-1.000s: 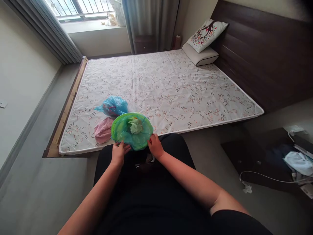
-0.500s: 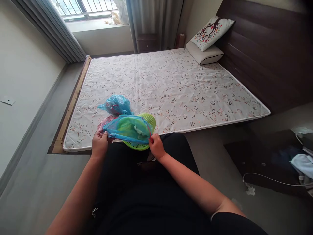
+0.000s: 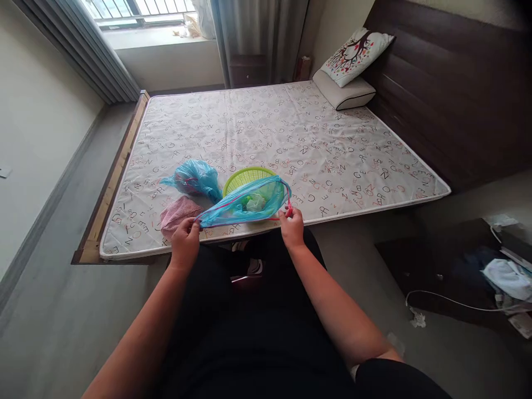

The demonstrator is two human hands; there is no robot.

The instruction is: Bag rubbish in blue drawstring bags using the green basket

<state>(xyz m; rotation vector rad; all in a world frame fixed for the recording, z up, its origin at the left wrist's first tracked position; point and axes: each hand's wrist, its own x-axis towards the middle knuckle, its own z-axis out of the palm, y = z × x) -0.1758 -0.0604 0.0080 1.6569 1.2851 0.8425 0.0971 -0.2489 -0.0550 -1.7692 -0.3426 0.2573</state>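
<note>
A thin blue plastic bag (image 3: 226, 213) with a red drawstring is stretched between my two hands. My left hand (image 3: 185, 239) pinches its left end, beside a pink cloth (image 3: 178, 213) on the bed. At the bag's right end, my right hand (image 3: 292, 224) grips the red drawstring. Crumpled pale plastic shows inside the bag's mouth. Just behind it stands a yellow-green basket (image 3: 245, 176), its lower part hidden by the bag. Another blue plastic bag (image 3: 195, 178), bunched around something I cannot make out, lies to the left of the basket.
The bed's mattress (image 3: 282, 133) spreads out in front of me, with a wooden frame edge (image 3: 120, 172) on its left. Pillows (image 3: 353, 58) lie at the far right by the dark headboard (image 3: 449, 94). A white cable (image 3: 457, 301) runs over a dark cabinet on the right.
Both hands have moved right with the blue bag, and its mouth is pulled wider off the basket. The basket now sits upright behind it on the mattress. The pink cloth is more exposed.
</note>
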